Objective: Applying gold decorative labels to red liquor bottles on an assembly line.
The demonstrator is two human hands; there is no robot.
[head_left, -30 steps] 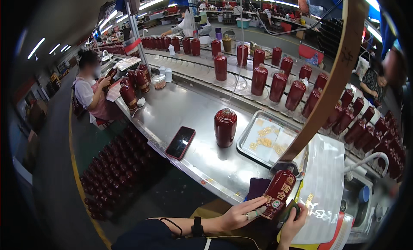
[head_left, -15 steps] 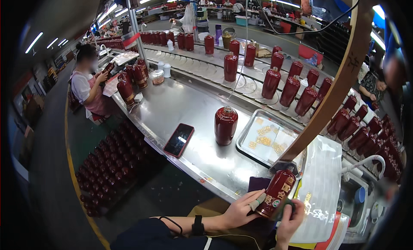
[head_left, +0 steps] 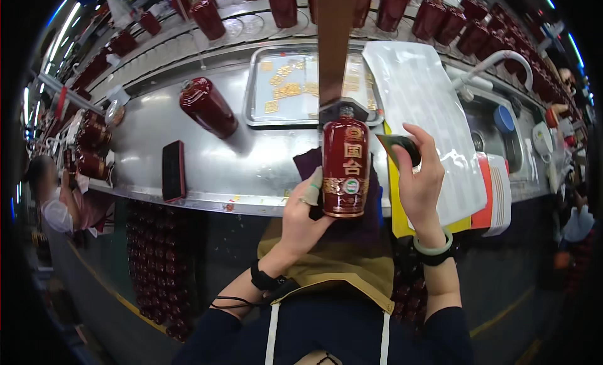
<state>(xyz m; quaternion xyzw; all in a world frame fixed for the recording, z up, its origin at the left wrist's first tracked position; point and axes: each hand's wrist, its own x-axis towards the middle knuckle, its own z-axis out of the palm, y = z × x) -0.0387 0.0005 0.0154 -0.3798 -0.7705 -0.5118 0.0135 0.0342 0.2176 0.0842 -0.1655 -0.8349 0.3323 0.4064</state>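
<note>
A dark red glass bottle (head_left: 339, 152) with gold lettering and a small round green-and-white emblem lies in front of me, its neck toward a dark holder (head_left: 343, 107) at the wooden post's foot. My left hand (head_left: 300, 219), with wrapped fingers, grips the bottle low on its left side. To the right of the bottle my right hand (head_left: 422, 186) is raised, pinching a thin dark green flat piece (head_left: 402, 143) between thumb and fingers. That piece is apart from the bottle. A purple cloth (head_left: 308, 162) lies under the bottle.
On the steel table (head_left: 251, 173) are another red bottle (head_left: 210, 107), a phone (head_left: 173, 170) and a metal tray (head_left: 282, 121) of gold decals. A wooden post (head_left: 333, 44) rises ahead. White sheets (head_left: 433, 132) lie right, beside a sink (head_left: 512, 142). Bottles line the conveyor behind.
The view has swung right and down. My right hand has come away from the bottle with the green piece; my left hand still holds the bottle, which now appears more upright in view.
</note>
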